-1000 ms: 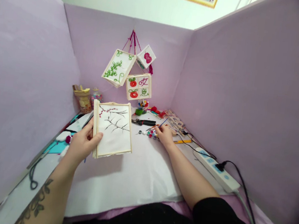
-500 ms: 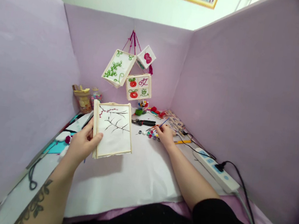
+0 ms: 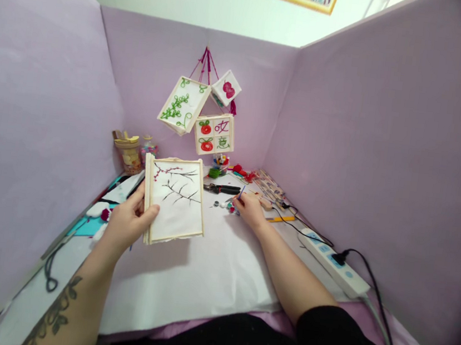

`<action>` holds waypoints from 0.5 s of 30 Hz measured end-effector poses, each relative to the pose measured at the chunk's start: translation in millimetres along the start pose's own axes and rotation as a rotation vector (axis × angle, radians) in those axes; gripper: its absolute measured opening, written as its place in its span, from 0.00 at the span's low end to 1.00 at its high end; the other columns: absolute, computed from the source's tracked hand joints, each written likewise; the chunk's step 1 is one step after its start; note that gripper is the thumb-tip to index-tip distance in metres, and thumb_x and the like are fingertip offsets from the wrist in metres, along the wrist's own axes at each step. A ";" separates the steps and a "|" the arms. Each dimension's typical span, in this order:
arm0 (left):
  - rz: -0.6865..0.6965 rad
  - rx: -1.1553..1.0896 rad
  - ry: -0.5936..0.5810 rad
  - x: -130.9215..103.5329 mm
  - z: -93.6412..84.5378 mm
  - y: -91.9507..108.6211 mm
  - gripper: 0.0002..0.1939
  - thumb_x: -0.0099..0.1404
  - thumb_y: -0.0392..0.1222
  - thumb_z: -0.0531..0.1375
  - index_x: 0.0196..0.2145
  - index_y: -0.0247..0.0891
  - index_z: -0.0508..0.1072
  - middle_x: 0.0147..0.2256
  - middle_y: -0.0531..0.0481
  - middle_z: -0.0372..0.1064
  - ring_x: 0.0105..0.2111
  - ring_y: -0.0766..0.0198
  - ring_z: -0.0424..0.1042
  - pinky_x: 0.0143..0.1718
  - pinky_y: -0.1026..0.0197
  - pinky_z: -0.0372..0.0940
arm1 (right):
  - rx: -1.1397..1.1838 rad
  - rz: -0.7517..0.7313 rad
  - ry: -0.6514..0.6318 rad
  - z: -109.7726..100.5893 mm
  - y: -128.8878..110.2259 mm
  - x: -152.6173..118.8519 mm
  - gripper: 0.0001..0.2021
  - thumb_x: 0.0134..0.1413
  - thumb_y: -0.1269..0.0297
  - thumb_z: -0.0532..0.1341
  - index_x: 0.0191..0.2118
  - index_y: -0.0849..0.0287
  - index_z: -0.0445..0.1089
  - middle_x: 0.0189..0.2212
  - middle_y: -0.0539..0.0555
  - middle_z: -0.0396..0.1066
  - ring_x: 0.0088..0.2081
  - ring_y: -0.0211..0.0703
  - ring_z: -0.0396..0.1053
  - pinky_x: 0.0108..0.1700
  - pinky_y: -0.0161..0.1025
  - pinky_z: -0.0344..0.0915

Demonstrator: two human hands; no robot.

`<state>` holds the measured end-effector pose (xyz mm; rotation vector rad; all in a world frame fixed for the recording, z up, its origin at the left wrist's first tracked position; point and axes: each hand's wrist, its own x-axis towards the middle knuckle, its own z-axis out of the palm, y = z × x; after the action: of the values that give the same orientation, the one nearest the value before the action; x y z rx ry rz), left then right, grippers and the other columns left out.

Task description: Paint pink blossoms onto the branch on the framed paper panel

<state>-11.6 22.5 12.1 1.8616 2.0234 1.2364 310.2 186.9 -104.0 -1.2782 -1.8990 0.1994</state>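
Panel: white rectangular panel framed in pale wooden sticks (image 3: pixel 174 219), painted with dark branches and small red blossoms; it appears raised over the white-covered bench (image 3: pixel 203 292), its face tilted toward the person.
Panel's long axis: runs from its near edge to its far edge, leaning slightly.
Left hand (image 3: pixel 129 215): at the panel's left edge, thumb laid on the front, other fingers largely hidden behind; closed firmly enough to carry the panel.
Right hand (image 3: pixel 250 209): to the right of the panel, well apart from it; fingers pinched together around a slender blue-handled paintbrush (image 3: pixel 242 192).
Paintbrush axis: steep, its visible upper end leaning a little rightward; the bristle end cannot be made out.
Key relation: the panel's painted face lies to the left of the brush-holding fingers and nearer the person, with a span of bench between; the left hand is the nearer, already touching it.
Small round multicoloured paint pots (image 3: pixel 231 208): right of the panel, just beside the right fingertips; whether the brush touches one cannot be told.
Black-handled metal pliers (image 3: pixel 228 189): right of the panel, beyond the pots.
Hanging stick-framed decorations (image 3: pixel 214 134): beyond and above the panel.
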 end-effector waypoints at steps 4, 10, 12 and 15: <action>-0.005 0.000 0.001 -0.1 -0.2 1.1 0.41 0.59 0.57 0.56 0.67 0.37 0.63 0.22 0.58 0.58 0.25 0.63 0.61 0.30 0.63 0.61 | -0.004 -0.011 -0.004 -1.5 -1.1 -0.3 0.11 0.60 0.58 0.56 0.29 0.55 0.68 0.24 0.51 0.70 0.28 0.42 0.64 0.35 0.37 0.58; 0.013 0.007 0.000 -0.2 -0.2 0.9 0.41 0.60 0.57 0.55 0.68 0.38 0.63 0.22 0.58 0.58 0.25 0.62 0.63 0.30 0.62 0.61 | -0.004 -0.009 -0.014 -0.9 -1.0 0.0 0.10 0.59 0.59 0.57 0.29 0.55 0.69 0.23 0.50 0.70 0.28 0.41 0.64 0.35 0.37 0.59; 0.015 0.004 -0.001 -0.2 -0.1 0.3 0.41 0.60 0.57 0.55 0.68 0.38 0.63 0.22 0.58 0.58 0.25 0.63 0.62 0.30 0.63 0.61 | -0.004 -0.007 -0.011 -0.7 -0.8 0.2 0.10 0.59 0.59 0.57 0.29 0.55 0.69 0.23 0.51 0.70 0.28 0.41 0.65 0.35 0.37 0.60; 0.013 -0.010 -0.002 -0.3 0.1 -0.1 0.41 0.60 0.57 0.56 0.68 0.38 0.62 0.22 0.58 0.58 0.24 0.63 0.62 0.29 0.63 0.60 | -0.001 -0.008 -0.007 -0.7 -0.9 0.3 0.10 0.60 0.59 0.57 0.29 0.55 0.68 0.24 0.51 0.70 0.29 0.42 0.65 0.36 0.37 0.60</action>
<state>-11.6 22.4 11.9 1.8735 2.0043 1.2453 310.1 186.6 -102.8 -1.2720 -1.9104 0.1990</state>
